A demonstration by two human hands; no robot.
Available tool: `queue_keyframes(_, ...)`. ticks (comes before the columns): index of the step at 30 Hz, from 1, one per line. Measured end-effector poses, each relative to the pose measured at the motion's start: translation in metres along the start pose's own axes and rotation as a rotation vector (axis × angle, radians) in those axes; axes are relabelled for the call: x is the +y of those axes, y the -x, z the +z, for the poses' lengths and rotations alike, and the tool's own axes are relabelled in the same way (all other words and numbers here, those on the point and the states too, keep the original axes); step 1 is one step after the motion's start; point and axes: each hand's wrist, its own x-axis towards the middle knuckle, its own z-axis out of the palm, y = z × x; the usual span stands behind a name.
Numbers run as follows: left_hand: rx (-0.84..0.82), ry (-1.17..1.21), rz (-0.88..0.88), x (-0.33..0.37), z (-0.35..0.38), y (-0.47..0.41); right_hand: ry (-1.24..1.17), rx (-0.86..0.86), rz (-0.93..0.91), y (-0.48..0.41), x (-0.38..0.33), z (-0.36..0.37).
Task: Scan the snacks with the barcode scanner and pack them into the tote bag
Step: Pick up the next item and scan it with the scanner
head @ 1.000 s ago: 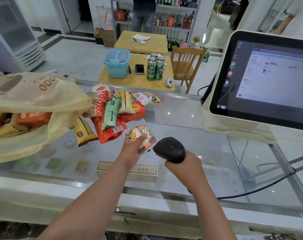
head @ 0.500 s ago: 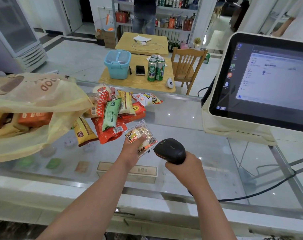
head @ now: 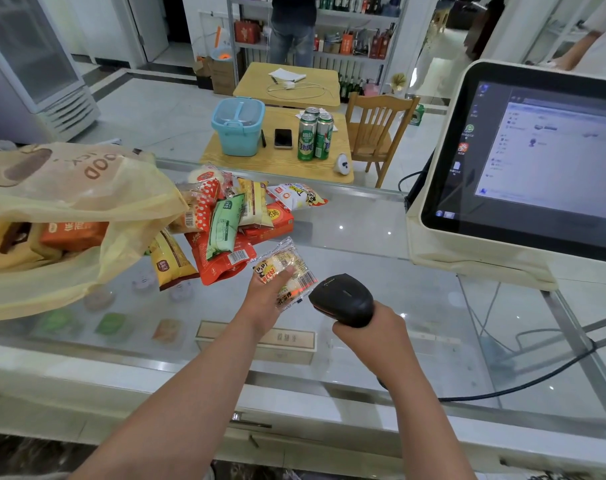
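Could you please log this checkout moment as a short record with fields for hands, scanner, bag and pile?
left hand: pinches a clear-wrapped snack packet, barcode showing
right hand: grips the barcode scanner, pointed at that packet
tote bag: yellow, lying open at left, packets inside
snack pile: loose packets on the glass counter, beside the bag

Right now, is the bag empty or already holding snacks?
Not empty: an orange packet and yellowish ones show inside the bag. How full it is, cannot tell.
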Motion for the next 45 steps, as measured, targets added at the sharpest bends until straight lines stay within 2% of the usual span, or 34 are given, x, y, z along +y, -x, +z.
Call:
queue_keyframes(13,0.036,0.014,-0.017,0.007,0.006,0.007,-0.012,-0.009,-0.007,-0.001,0.004,0.001)
queue_keyframes(21,0.082,0.061,-0.005,0.009,0.019,0.023,-0.155,0.150,-0.012,-0.002,0.003,0.002)
queue_keyframes(26,-0.023,0.113,-0.006,0.004,0.045,0.051,-0.330,0.251,0.027,-0.009,0.001,-0.002)
queue_keyframes(31,-0.068,0.177,-0.007,0.015,0.072,0.060,-0.428,0.281,0.055,-0.012,0.000,-0.004)
queue_keyframes(45,-0.129,0.398,-0.272,0.028,0.099,0.073,-0.592,0.211,0.042,-0.013,0.000,-0.025)
